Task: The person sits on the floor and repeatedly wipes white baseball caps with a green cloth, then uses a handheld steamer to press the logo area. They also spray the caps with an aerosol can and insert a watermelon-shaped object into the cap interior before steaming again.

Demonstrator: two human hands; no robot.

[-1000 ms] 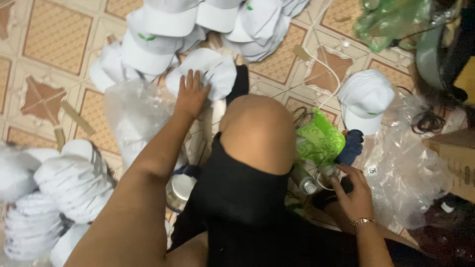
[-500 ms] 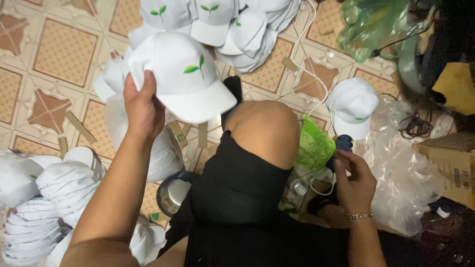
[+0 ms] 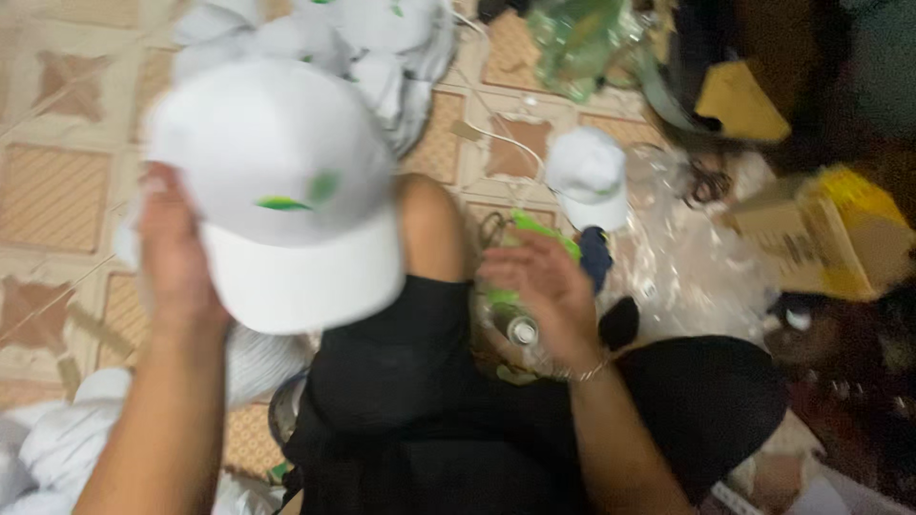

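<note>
My left hand (image 3: 176, 253) grips a white cap (image 3: 277, 181) with a small green leaf mark on its front, held up over my bent knee with the brim toward me. My right hand (image 3: 539, 286) hovers lower, above my lap, fingers apart and holding nothing, a thin bracelet on its wrist. Just under it lie a small round metal-topped object (image 3: 523, 331) and a green plastic piece (image 3: 544, 232). The frame is motion-blurred.
A pile of white caps (image 3: 353, 38) lies on the tiled floor ahead; more caps (image 3: 57, 439) are stacked at my lower left. One cap (image 3: 587, 172) sits on clear plastic wrap (image 3: 697, 267). A cardboard box (image 3: 821, 234) stands at right, a green bag (image 3: 582, 38) at top.
My left hand picked a cap from the pile and brought it up and toward me. My right hand lifted from the floor items and rose toward the cap. The view shifted.
</note>
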